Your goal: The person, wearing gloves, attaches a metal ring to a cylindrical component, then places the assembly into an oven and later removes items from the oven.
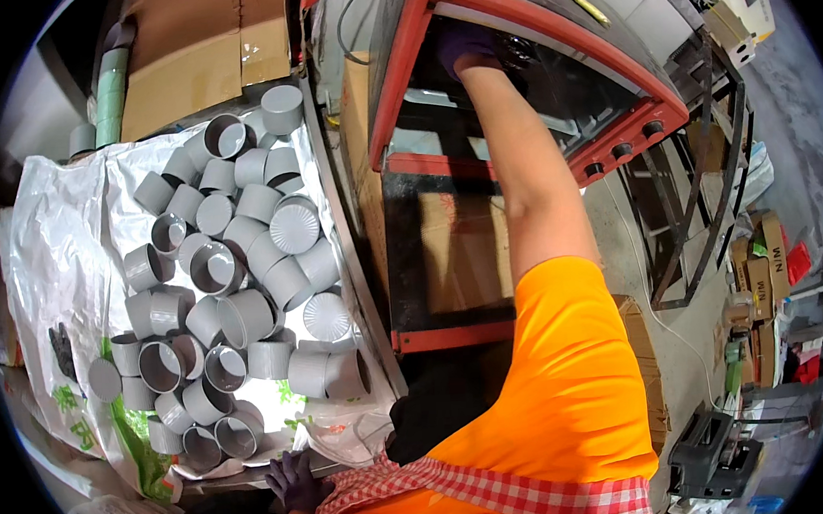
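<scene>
The table (367,302) by the red oven (402,78) holds gray cups (246,319), likely light, hard and best held round the sides. The left hand (296,481) has its fingers apart; the right hand (465,44) is in the oven, fingers too dark to tell.

Black lettering (777,259) on cardboard boxes (762,309), right of oven (557,24); green characters (78,434) on white plastic sheet (59,278), left of it.

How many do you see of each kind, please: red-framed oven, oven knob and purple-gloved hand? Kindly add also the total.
Red-framed oven: 1
Visible oven knobs: 3
Purple-gloved hands: 2
Total: 6
</scene>
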Action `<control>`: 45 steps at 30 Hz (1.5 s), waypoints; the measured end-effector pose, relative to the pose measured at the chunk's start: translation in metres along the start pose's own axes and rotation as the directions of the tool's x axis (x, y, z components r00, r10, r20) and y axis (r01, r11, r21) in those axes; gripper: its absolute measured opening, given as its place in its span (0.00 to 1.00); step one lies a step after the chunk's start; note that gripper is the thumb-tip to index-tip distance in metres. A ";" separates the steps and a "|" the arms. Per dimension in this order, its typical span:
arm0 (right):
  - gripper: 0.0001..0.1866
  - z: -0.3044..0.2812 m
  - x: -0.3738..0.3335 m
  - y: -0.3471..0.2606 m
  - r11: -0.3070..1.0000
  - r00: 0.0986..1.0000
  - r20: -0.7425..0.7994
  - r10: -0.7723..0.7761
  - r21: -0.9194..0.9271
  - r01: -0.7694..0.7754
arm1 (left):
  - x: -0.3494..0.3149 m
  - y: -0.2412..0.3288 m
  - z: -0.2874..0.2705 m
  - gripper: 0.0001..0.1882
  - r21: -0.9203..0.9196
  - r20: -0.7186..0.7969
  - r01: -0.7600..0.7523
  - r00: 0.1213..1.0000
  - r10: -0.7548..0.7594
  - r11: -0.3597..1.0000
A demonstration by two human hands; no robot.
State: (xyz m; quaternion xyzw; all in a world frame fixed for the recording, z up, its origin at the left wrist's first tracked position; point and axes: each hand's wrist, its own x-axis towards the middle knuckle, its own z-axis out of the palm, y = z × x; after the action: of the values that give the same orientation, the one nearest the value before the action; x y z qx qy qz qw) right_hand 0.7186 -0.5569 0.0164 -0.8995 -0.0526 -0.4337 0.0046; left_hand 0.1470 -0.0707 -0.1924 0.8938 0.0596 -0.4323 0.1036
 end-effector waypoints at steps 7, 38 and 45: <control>0.20 -0.024 -0.003 0.043 0.988 0.971 0.186 0.151 0.001 -0.153 | -0.003 -0.009 0.017 0.48 -0.008 -0.089 0.014 0.996 -0.015 1.000; 0.16 -0.222 -0.165 0.038 0.994 0.948 0.306 0.087 -0.091 -0.062 | -0.002 -0.002 0.013 0.41 0.038 -0.308 -0.169 0.936 0.173 0.985; 0.13 -0.327 -0.219 -0.151 0.248 0.810 0.561 0.167 0.772 -0.586 | -0.013 -0.012 0.017 0.38 0.066 -0.401 -0.212 0.889 0.220 0.975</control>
State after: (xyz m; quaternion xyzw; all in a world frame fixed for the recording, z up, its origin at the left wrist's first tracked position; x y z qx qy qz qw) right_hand 0.3135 -0.4437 0.0433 -0.7816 -0.0643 -0.1349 0.6056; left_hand 0.1237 -0.0637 -0.1946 0.9660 -0.0242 -0.2238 0.1272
